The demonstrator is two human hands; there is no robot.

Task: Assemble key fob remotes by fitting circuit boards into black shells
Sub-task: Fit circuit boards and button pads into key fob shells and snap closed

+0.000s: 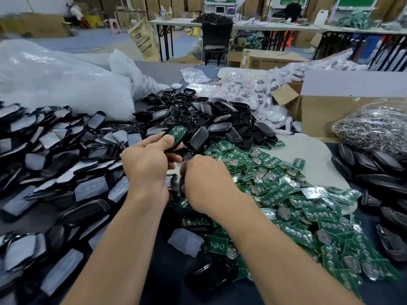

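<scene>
Over the middle of the table, I've got the left hand pinching a black shell with a green circuit board sitting in it, its long axis slanting up and away to the right and the board face towards me. Right hand sits knuckles-up, fingers curled, at the edge of the loose board pile; I cannot tell what it grips. Board markings are too small to read.

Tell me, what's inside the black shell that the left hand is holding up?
A green circuit board lies inside the black shell, round pads facing up. The left hand grips it, and its thumb covers the board's lower end.
</scene>
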